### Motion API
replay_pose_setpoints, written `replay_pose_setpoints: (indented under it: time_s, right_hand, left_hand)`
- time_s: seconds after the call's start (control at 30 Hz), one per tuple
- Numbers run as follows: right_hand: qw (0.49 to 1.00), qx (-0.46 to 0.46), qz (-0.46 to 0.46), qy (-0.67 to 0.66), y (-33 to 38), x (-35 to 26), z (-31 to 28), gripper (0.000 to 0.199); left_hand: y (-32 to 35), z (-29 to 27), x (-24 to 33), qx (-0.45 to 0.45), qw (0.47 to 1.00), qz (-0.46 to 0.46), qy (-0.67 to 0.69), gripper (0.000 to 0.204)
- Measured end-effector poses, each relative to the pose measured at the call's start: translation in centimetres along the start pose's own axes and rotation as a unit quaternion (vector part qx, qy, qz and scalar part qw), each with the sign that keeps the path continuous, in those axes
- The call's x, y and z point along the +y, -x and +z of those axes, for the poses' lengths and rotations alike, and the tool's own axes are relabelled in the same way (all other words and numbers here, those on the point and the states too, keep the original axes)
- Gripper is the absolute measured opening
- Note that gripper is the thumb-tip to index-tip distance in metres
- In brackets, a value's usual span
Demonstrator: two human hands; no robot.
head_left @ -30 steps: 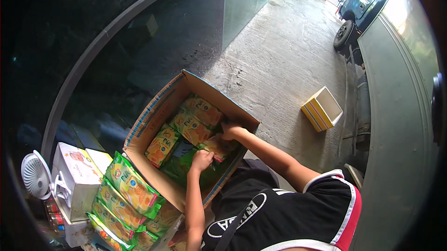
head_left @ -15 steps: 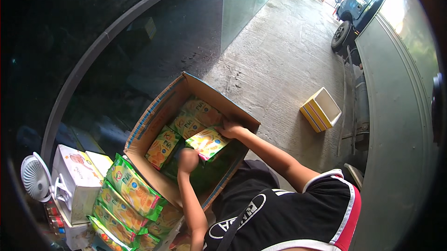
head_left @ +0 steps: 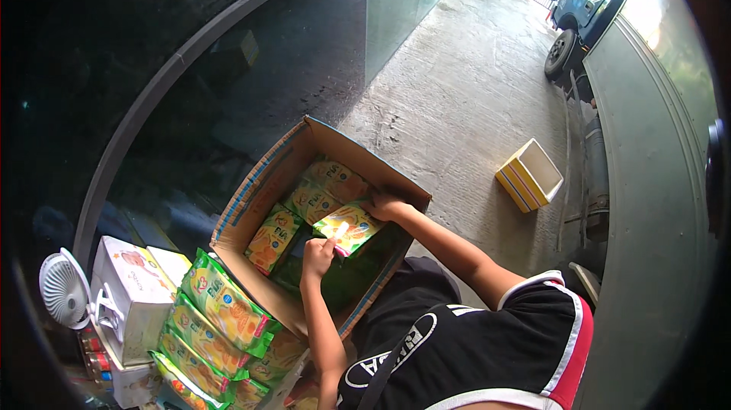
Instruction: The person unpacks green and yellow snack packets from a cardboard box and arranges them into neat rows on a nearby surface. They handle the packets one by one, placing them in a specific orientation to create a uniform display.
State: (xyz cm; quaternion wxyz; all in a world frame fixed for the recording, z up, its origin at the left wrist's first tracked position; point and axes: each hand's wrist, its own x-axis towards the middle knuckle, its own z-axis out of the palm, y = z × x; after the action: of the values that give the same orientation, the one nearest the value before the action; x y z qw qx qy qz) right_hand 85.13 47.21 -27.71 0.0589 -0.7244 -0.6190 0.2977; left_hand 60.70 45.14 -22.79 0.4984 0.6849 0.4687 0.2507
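Inside an open cardboard box [head_left: 259, 181], a green and yellow snack packet [head_left: 350, 229] is tilted up between my hands. My left hand [head_left: 317, 258] is closed, its fingers pinching the packet's near left corner. At the far right end, my right hand [head_left: 387, 207] grips the same packet, with some fingers hidden behind it. Another such packet [head_left: 272, 239] leans by the box's left wall. More of the same packets [head_left: 335, 179] lie at the far side of the box. The near right part inside is in dark shadow.
Stacked green packets [head_left: 225, 303] stand left of the box, next to a white carton [head_left: 129, 296] and a small white fan [head_left: 65, 288]. A yellow and white striped box [head_left: 531, 175] sits on the concrete floor. A parked vehicle [head_left: 590, 6] and a grey metal panel [head_left: 655, 220] line the right.
My left hand, blurred before, has come to the packet's near corner and pinches it. The right hand stays on the far end. The whole view has shifted slightly.
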Motion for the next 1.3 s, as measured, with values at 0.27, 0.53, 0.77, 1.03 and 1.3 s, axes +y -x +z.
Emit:
replay_pose_setpoints:
  time_s: [0.27, 0.53, 0.77, 1.03, 1.3]
  right_hand:
    - [0.993, 0.066, -0.063, 0.079, -1.8, 3.9, 2.9, 0.068]
    - [0.971, -0.049, -0.085, -0.217, 4.9, -3.1, -2.9, 0.066]
    - [0.899, -0.149, -0.222, -0.348, 11.6, -13.5, -4.8, 0.035]
    - [0.88, -0.148, -0.191, -0.408, 18.7, -23.0, -1.3, 0.033]
    - [0.854, -0.274, -0.155, -0.413, 25.7, -28.7, 7.7, 0.046]
  left_hand:
    - [0.4, -0.2, 2.9, -0.016, 0.992, 0.047, -0.12, 0.036]
    - [11.0, -4.9, 6.7, 0.094, 0.981, 0.096, -0.137, 0.039]
    - [24.2, -9.8, 6.4, 0.292, 0.951, -0.015, -0.099, 0.046]
    - [34.6, -14.3, 5.5, 0.305, 0.95, 0.022, -0.067, 0.047]
    - [46.4, -16.1, 1.9, 0.255, 0.96, -0.107, 0.035, 0.044]
